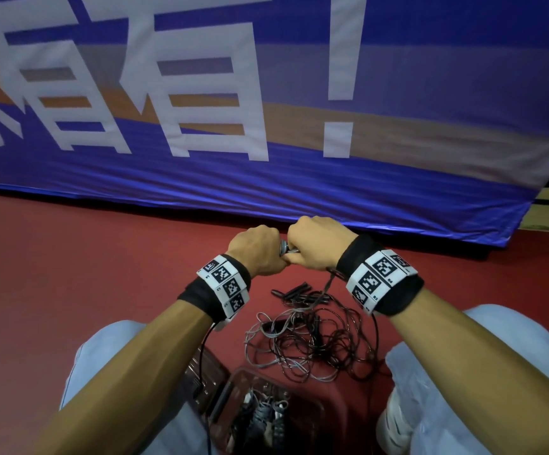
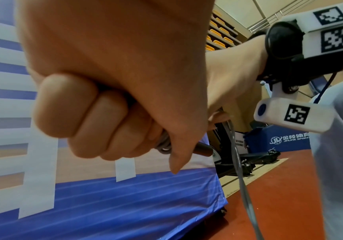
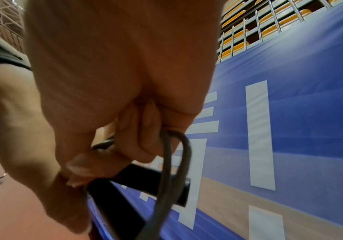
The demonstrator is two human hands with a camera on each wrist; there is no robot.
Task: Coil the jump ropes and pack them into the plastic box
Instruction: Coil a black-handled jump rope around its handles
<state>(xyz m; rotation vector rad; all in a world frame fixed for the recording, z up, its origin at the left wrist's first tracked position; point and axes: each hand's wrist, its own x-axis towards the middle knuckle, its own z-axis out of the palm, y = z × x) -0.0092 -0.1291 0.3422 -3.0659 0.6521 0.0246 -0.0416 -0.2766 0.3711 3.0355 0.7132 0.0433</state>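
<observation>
Grey rope is being wound into a small coil, clenched in the left hand; the right hand grasps black handles and a rope loop. Just nearer the person than the hands, a tangled rope pile lies on the floor. Nearer still, the plastic box holds a few bundles, so most work remains. A blue board beyond reads "JINLING SPORT".

Red floor under tangled jump ropes, loose black handles, clear plastic box.
</observation>
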